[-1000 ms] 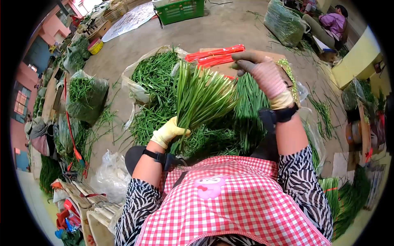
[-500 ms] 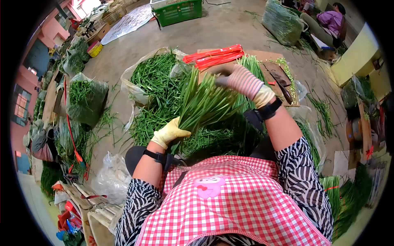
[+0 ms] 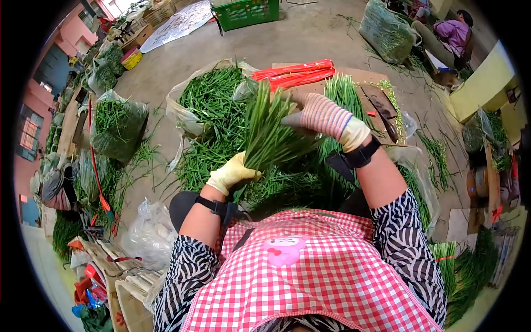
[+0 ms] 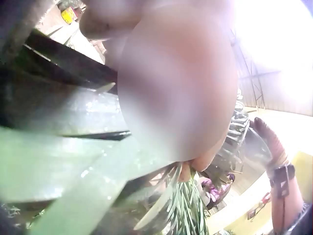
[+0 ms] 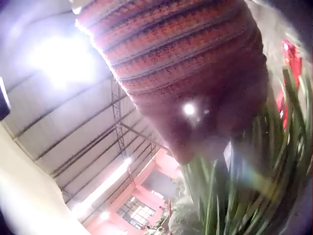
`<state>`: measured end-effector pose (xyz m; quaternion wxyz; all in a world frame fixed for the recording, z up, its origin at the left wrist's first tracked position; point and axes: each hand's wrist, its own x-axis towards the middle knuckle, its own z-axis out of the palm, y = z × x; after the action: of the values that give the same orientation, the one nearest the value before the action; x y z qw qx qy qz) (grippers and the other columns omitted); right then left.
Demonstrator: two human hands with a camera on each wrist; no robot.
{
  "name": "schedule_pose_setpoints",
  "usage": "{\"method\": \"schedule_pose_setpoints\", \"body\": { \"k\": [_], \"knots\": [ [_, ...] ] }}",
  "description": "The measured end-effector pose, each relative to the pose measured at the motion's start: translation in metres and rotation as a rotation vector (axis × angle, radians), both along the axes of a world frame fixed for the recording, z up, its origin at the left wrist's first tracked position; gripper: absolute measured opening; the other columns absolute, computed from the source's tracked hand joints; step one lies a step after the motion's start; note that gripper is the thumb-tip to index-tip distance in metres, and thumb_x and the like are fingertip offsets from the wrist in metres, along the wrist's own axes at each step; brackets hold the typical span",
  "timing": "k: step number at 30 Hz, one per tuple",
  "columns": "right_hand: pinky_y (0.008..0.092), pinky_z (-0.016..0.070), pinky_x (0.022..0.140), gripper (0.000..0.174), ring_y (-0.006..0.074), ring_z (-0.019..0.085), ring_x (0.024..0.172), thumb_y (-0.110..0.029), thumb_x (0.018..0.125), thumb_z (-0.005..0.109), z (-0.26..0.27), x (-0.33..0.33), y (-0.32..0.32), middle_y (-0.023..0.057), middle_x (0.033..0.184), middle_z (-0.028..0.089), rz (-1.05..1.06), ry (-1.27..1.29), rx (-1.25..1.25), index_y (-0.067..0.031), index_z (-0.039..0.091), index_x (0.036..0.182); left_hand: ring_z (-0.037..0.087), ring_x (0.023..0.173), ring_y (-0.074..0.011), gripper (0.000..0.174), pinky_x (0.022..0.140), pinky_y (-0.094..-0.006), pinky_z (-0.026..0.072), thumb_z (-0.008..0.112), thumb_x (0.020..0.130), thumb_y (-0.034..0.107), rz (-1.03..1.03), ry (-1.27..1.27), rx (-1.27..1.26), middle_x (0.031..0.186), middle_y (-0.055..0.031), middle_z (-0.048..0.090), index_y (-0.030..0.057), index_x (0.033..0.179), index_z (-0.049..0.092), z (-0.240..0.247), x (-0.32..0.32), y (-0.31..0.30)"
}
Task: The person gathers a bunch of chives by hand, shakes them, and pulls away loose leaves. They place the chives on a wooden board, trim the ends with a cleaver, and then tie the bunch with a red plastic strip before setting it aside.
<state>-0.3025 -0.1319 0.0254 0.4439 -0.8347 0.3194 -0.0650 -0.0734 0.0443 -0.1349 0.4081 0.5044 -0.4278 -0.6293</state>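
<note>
A yellow-gloved left hand [image 3: 233, 173] grips a thick bunch of garlic chives [image 3: 265, 127] low down, its pale stalk ends fanned upward. My right hand [image 3: 323, 115], in a striped glove with dark fingers, is at the upper right side of this bunch. In the right wrist view the fingers of that striped glove [image 5: 190, 63] curl in among the chive stalks [image 5: 234, 191]; the tips are hidden. Blurred leaves [image 4: 63, 161] and part of the hand fill the left wrist view. Loose chives [image 3: 213, 99] lie in an open plastic bag beneath.
Behind the hands, a board [image 3: 376, 83] carries red tie strips [image 3: 296, 73], a dark-handled knife [image 3: 391, 130] and another chive bundle [image 3: 343, 91]. A filled bag [image 3: 117, 130] stands left. A green crate [image 3: 246, 14] is at the back, and a person [image 3: 451, 36] sits at far right.
The right hand has come down and left from above the board to the bunch's upper part. The left hand keeps its grip, and the stalks are more bunched together.
</note>
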Motion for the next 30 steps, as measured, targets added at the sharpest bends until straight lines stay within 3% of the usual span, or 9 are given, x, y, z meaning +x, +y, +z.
{"method": "schedule_pose_setpoints", "body": {
  "k": [1, 5, 14, 16, 18, 20, 24, 26, 30],
  "knots": [
    [0.0280, 0.0500, 0.054, 0.047, 0.0120, 0.062, 0.058, -0.026, 0.091, 0.073, -0.007, 0.004, 0.002, 0.0053, 0.076, 0.069, -0.034, -0.056, 0.163, -0.0050, 0.066, 0.132, 0.062, 0.084, -0.0092, 0.043, 0.079, -0.0271, 0.0512, 0.081, 0.076, 0.005, -0.012, -0.007, -0.034, 0.098, 0.0016, 0.070, 0.0035, 0.117, 0.068, 0.003, -0.003, 0.000],
    [0.0294, 0.0552, 0.059, 0.025, 0.0135, 0.067, 0.062, -0.026, 0.096, 0.066, -0.009, 0.002, 0.005, 0.0056, 0.077, 0.070, -0.157, -0.091, 0.299, -0.0016, 0.069, 0.102, 0.063, 0.080, -0.0112, 0.044, 0.075, -0.0277, 0.0523, 0.081, 0.076, 0.006, -0.009, 0.040, 0.000, 0.095, -0.0003, 0.070, 0.0037, 0.117, 0.068, 0.015, -0.006, 0.002],
    [0.0257, 0.0437, 0.056, 0.032, 0.0121, 0.054, 0.060, -0.038, 0.096, 0.068, 0.013, -0.070, -0.040, 0.0015, 0.073, 0.060, -0.304, -0.937, 0.567, -0.0068, 0.068, 0.098, 0.063, 0.080, -0.0132, 0.047, 0.075, -0.0296, 0.0534, 0.079, 0.075, 0.005, 0.033, 0.089, 0.064, 0.093, -0.0023, 0.068, 0.0021, 0.120, 0.066, 0.025, -0.006, 0.006],
    [0.0306, 0.0516, 0.065, 0.024, 0.0138, 0.064, 0.075, -0.023, 0.092, 0.072, 0.031, -0.083, -0.048, 0.0043, 0.082, 0.066, 0.094, -0.461, 0.136, -0.0032, 0.069, 0.105, 0.062, 0.079, -0.0129, 0.046, 0.074, -0.0295, 0.0524, 0.078, 0.075, 0.006, -0.001, 0.092, 0.046, 0.093, -0.0020, 0.067, 0.0023, 0.119, 0.067, 0.018, -0.001, 0.005],
    [0.0359, 0.0566, 0.080, 0.033, 0.0159, 0.066, 0.089, -0.013, 0.086, 0.075, 0.036, -0.069, -0.002, 0.0084, 0.092, 0.070, 0.042, -0.348, 0.156, 0.0001, 0.068, 0.116, 0.060, 0.079, -0.0121, 0.043, 0.074, -0.0290, 0.0508, 0.077, 0.075, 0.007, -0.003, 0.094, 0.024, 0.093, -0.0012, 0.067, 0.0027, 0.116, 0.068, 0.013, -0.001, 0.004],
    [0.0400, 0.0564, 0.092, 0.047, 0.0231, 0.067, 0.094, -0.012, 0.081, 0.079, 0.043, -0.043, 0.026, 0.0116, 0.100, 0.071, 0.156, -0.181, -0.306, -0.0044, 0.068, 0.126, 0.060, 0.079, -0.0115, 0.042, 0.074, -0.0284, 0.0505, 0.077, 0.075, 0.008, -0.017, 0.075, 0.021, 0.092, -0.0007, 0.067, 0.0028, 0.116, 0.068, 0.009, 0.001, 0.002],
    [0.0487, 0.0497, 0.107, 0.033, 0.0324, 0.068, 0.094, -0.013, 0.079, 0.073, 0.002, 0.002, 0.034, 0.0104, 0.092, 0.067, 0.411, -0.040, -1.127, -0.0162, 0.073, 0.112, 0.060, 0.079, -0.0108, 0.041, 0.070, -0.0276, 0.0493, 0.074, 0.077, 0.003, -0.028, 0.055, 0.051, 0.094, 0.0001, 0.066, 0.0032, 0.118, 0.067, 0.021, -0.005, 0.002],
    [0.0503, 0.0395, 0.117, 0.018, 0.0291, 0.067, 0.094, -0.019, 0.082, 0.066, -0.022, 0.014, 0.036, 0.0088, 0.091, 0.066, 0.504, -0.154, -1.152, -0.0178, 0.074, 0.098, 0.061, 0.079, -0.0108, 0.037, 0.070, -0.0275, 0.0496, 0.074, 0.078, 0.003, -0.028, 0.011, 0.074, 0.095, -0.0002, 0.066, 0.0040, 0.114, 0.066, 0.006, -0.002, 0.002],
    [0.0495, 0.0492, 0.105, 0.013, 0.0317, 0.067, 0.096, -0.017, 0.087, 0.067, -0.023, 0.022, 0.023, 0.0100, 0.095, 0.069, 0.506, -0.301, -0.853, -0.0112, 0.072, 0.098, 0.062, 0.082, -0.0117, 0.046, 0.075, -0.0283, 0.0511, 0.079, 0.075, 0.007, -0.055, 0.003, 0.073, 0.095, -0.0011, 0.070, 0.0017, 0.120, 0.067, 0.006, -0.001, 0.002]
  ]
}}
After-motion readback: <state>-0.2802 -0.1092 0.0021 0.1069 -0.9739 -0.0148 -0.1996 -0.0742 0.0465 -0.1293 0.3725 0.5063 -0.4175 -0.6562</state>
